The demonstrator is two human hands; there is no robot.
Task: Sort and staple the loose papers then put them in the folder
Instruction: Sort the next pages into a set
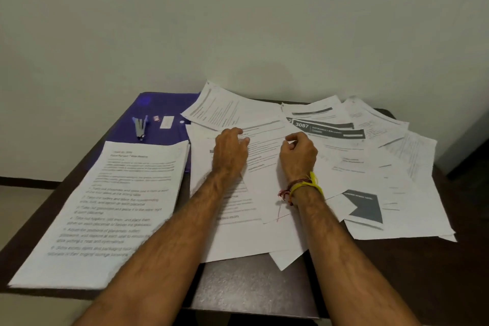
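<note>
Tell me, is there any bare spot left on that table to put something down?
Yes: the dark table shows bare at the near edge between the forearms, and at the near right corner below the scattered papers. The middle and right are crowded with sheets.

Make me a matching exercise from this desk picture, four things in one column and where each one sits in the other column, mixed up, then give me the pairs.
Things
1. stapler
2. purple folder
3. neat paper stack
4. sheet marked 3087

Places
A. near left of the table
B. on the folder
C. far left corner, partly under papers
D. in the loose spread, beyond the right hand

Pairs: 1-B, 2-C, 3-A, 4-D
</note>
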